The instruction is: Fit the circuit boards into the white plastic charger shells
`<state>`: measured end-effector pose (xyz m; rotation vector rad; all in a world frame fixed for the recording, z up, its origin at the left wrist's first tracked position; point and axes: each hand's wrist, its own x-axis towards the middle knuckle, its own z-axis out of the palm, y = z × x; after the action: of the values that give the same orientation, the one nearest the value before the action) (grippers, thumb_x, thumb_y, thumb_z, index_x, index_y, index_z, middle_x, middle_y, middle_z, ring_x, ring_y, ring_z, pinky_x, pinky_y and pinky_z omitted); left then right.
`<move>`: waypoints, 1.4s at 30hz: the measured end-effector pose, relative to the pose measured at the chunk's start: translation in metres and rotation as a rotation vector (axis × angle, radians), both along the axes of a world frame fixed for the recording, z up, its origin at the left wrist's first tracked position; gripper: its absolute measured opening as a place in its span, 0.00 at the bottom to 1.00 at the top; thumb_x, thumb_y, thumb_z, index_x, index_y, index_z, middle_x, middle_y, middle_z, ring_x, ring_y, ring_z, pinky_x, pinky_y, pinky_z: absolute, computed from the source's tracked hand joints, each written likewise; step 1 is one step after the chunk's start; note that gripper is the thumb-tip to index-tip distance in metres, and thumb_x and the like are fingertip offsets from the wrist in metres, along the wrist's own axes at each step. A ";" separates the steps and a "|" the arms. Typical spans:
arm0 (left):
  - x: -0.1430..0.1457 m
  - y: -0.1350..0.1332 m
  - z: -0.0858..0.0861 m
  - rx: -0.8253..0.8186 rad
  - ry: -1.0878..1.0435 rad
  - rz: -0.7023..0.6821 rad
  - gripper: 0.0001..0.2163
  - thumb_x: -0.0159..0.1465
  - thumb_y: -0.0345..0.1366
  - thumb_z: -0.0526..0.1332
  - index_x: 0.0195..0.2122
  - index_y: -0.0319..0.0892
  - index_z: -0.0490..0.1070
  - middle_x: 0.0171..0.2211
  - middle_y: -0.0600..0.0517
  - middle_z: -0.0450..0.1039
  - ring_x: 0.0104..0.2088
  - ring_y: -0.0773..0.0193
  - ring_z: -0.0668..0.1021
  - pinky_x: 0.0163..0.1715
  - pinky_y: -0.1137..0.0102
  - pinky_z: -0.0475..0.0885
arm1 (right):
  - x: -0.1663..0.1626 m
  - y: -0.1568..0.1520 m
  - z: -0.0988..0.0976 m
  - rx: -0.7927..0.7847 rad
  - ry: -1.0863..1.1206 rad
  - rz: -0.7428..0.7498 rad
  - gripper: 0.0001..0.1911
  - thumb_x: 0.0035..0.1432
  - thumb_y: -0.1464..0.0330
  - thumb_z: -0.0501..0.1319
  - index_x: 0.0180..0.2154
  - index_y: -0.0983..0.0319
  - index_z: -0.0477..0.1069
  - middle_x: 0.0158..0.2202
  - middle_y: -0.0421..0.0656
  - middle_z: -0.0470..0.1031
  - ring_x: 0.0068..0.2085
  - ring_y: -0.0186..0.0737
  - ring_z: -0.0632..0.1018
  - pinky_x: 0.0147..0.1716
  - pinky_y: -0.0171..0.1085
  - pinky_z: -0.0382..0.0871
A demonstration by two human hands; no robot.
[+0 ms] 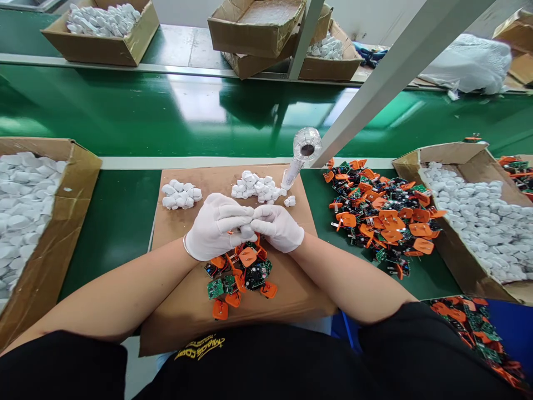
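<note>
In white gloves, my left hand (217, 226) and my right hand (280, 226) meet above a cardboard sheet (291, 278). Their fingers close from both sides on a small white plastic housing (247, 232), mostly covered by the gloves. A bit of orange shows at the left fingers, but I cannot tell what it belongs to. Just below lies a small heap of green circuit boards with orange plug plates (239, 272). Beyond the hands sit a pile of white housings (182, 194) on the left and another pile (258, 187) in the middle, with a few pieces (290, 201) apart.
A clear plastic handheld fan (306, 150) stands at the sheet's far right corner, near a slanted metal post (375, 83). Boards with orange plates (383, 214) are heaped on the right. Cardboard boxes of white parts flank me: left box (77, 194), right box (453, 261). More boxes (254, 36) occupy the shelf.
</note>
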<state>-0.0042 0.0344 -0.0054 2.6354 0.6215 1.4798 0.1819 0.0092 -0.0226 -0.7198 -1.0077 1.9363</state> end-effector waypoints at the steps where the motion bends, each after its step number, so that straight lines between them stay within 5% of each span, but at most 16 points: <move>1: 0.000 0.001 0.000 0.005 -0.003 -0.008 0.14 0.59 0.37 0.68 0.44 0.49 0.68 0.36 0.54 0.81 0.31 0.66 0.82 0.34 0.67 0.74 | 0.000 0.000 0.000 -0.009 -0.016 0.000 0.18 0.48 0.59 0.74 0.30 0.64 0.72 0.24 0.39 0.76 0.24 0.33 0.74 0.27 0.35 0.68; 4: 0.000 0.003 0.002 0.005 -0.011 -0.030 0.13 0.59 0.38 0.69 0.42 0.48 0.68 0.35 0.54 0.81 0.31 0.66 0.81 0.33 0.67 0.74 | 0.001 0.002 -0.001 -0.041 -0.054 0.014 0.20 0.48 0.55 0.73 0.32 0.64 0.73 0.25 0.39 0.75 0.24 0.32 0.72 0.24 0.32 0.64; 9: 0.002 0.003 0.006 -0.001 -0.022 -0.044 0.09 0.60 0.38 0.68 0.37 0.47 0.68 0.31 0.56 0.80 0.27 0.69 0.79 0.30 0.69 0.73 | 0.001 0.004 0.005 -0.047 -0.062 0.048 0.26 0.45 0.56 0.75 0.41 0.64 0.74 0.31 0.40 0.77 0.31 0.34 0.75 0.31 0.33 0.68; 16: -0.002 0.001 0.004 -0.262 0.018 -0.074 0.22 0.53 0.53 0.72 0.43 0.45 0.73 0.39 0.47 0.81 0.41 0.59 0.82 0.44 0.61 0.76 | 0.001 0.004 0.010 0.003 -0.042 0.061 0.16 0.52 0.59 0.71 0.34 0.65 0.75 0.31 0.41 0.76 0.33 0.36 0.76 0.35 0.35 0.70; 20: -0.006 0.009 -0.003 -0.342 0.001 -0.177 0.18 0.58 0.51 0.70 0.43 0.45 0.76 0.40 0.45 0.81 0.42 0.59 0.82 0.45 0.62 0.76 | 0.002 0.004 0.008 0.040 -0.116 0.024 0.17 0.52 0.57 0.71 0.32 0.65 0.75 0.29 0.40 0.75 0.31 0.34 0.74 0.33 0.34 0.68; 29: -0.004 0.008 0.001 -0.273 -0.048 -0.132 0.24 0.54 0.47 0.73 0.49 0.45 0.73 0.41 0.46 0.80 0.43 0.58 0.81 0.45 0.62 0.75 | 0.000 0.003 0.003 -0.019 -0.112 -0.016 0.22 0.50 0.54 0.72 0.38 0.64 0.74 0.30 0.41 0.75 0.32 0.36 0.75 0.32 0.35 0.69; 35: -0.005 0.007 -0.003 -0.183 0.087 -0.025 0.13 0.59 0.45 0.69 0.42 0.48 0.74 0.37 0.52 0.82 0.37 0.61 0.82 0.43 0.62 0.72 | -0.002 0.001 0.005 0.067 -0.241 -0.115 0.21 0.49 0.53 0.71 0.28 0.64 0.71 0.27 0.39 0.71 0.30 0.34 0.71 0.32 0.35 0.67; 42: -0.004 0.005 0.000 -0.221 0.062 -0.049 0.14 0.57 0.44 0.70 0.40 0.47 0.72 0.35 0.53 0.82 0.36 0.64 0.82 0.43 0.64 0.72 | 0.000 0.000 0.007 -0.004 -0.119 -0.006 0.22 0.43 0.58 0.75 0.35 0.64 0.73 0.28 0.39 0.74 0.30 0.35 0.73 0.32 0.36 0.68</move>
<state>-0.0083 0.0397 -0.0053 2.5157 0.6769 1.2421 0.1822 0.0090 -0.0161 -0.8472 -1.0722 1.9095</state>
